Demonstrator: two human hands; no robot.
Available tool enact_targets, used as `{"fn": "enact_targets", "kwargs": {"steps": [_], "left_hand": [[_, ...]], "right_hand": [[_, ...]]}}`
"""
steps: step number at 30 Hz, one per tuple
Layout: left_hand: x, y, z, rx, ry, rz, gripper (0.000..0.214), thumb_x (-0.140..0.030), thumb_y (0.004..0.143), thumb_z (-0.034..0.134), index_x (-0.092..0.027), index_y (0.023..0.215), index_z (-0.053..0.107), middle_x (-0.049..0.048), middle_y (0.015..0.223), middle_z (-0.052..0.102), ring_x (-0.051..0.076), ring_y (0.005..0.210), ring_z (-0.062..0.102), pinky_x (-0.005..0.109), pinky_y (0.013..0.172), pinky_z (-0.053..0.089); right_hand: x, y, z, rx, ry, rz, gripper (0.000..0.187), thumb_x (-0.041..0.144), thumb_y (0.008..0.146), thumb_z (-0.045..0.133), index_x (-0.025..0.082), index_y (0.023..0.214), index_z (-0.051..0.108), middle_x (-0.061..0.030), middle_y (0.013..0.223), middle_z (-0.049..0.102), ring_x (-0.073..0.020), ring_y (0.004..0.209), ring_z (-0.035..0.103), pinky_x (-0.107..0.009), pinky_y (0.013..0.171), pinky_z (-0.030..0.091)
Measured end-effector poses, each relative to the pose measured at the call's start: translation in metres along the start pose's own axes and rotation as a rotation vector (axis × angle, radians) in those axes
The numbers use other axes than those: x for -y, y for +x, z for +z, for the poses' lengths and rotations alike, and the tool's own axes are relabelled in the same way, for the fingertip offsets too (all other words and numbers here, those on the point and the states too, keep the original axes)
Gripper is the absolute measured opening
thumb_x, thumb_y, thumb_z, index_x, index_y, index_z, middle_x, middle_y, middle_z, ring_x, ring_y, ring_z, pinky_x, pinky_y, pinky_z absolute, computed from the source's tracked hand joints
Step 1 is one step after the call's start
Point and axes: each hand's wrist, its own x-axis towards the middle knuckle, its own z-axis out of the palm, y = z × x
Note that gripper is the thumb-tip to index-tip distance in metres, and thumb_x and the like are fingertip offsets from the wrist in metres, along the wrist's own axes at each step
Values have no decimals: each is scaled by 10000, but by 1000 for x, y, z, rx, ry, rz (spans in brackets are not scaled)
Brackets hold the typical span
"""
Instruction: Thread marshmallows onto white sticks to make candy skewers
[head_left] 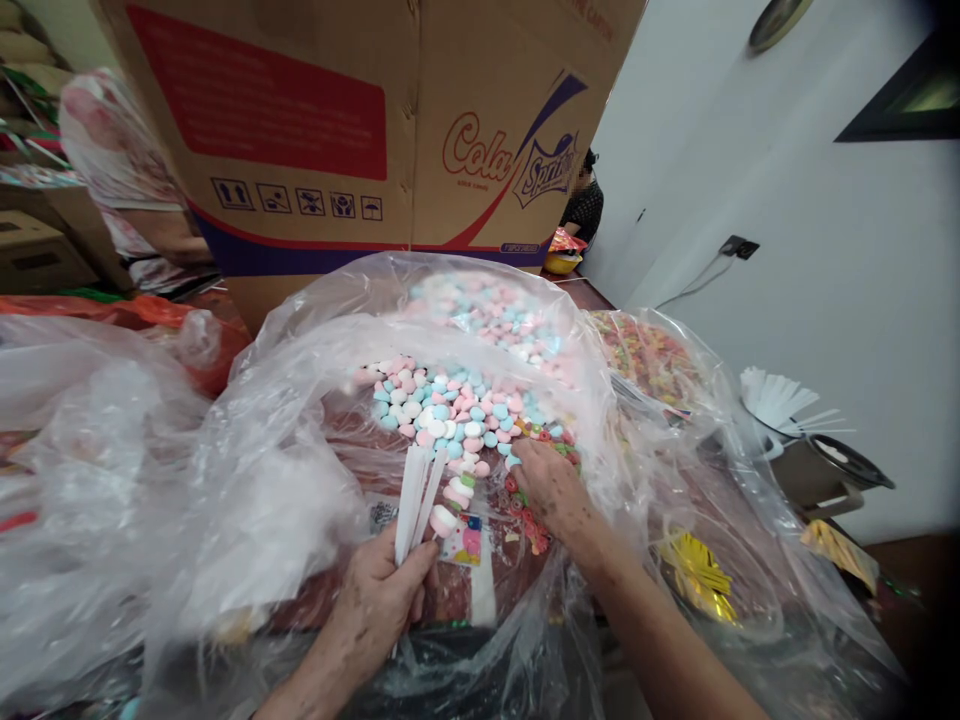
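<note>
Head camera showed the left hand (375, 595) closed around a bundle of white strips (411, 500) that stood up from its grip, with a short row of pink, white and green sweets (444, 519) just above its thumb. Farther right, the right hand (551, 485) reached down among small red and green rings (531, 525), its fingers bent, though whether they pinched anything could not be told. Pink, blue and white candies (450, 405) lay heaped beyond both hands, partly under clear plastic (300, 365), before a large printed carton (315, 225).
</note>
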Motion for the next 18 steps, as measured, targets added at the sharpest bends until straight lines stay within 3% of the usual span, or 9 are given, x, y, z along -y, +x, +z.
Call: {"fn": "enact_targets", "kwargs": {"steps": [5,9,12,15,18], "left_hand": [[3,-1,-2,29,13,10,296,-440,730,622,-203,565,558,-72,336,476,86,304,388,190,352,272],[5,-3,-3,34,32,10,307,-414,758,614,-200,547,555,-67,343,479,90,320,393,190,358,261],[6,-3,-3,42,48,14,307,-394,770,605,-197,540,554,-69,347,472,91,328,395,192,365,267],[8,-1,-2,48,73,22,311,-381,781,599,-190,539,558,-66,361,477,91,339,409,192,378,284],[11,1,-3,44,85,40,298,-370,781,593,-195,544,555,-70,360,470,94,337,406,196,375,277]], "right_hand": [[4,1,5,-22,29,-19,217,39,856,442,189,947,571,-110,1002,655,-240,959,579,-303,821,396],[1,5,2,-114,250,116,172,68,800,480,197,871,568,-80,901,657,-223,878,585,-300,775,413],[5,4,-6,-185,762,248,62,216,776,588,212,834,565,-2,742,631,-182,714,580,-283,676,424],[16,1,-11,-111,1376,291,209,333,699,714,210,813,590,28,703,639,-151,649,592,-261,623,435],[27,-1,-10,-59,1651,326,230,286,632,775,201,792,634,25,695,660,-142,641,608,-248,602,451]]}}
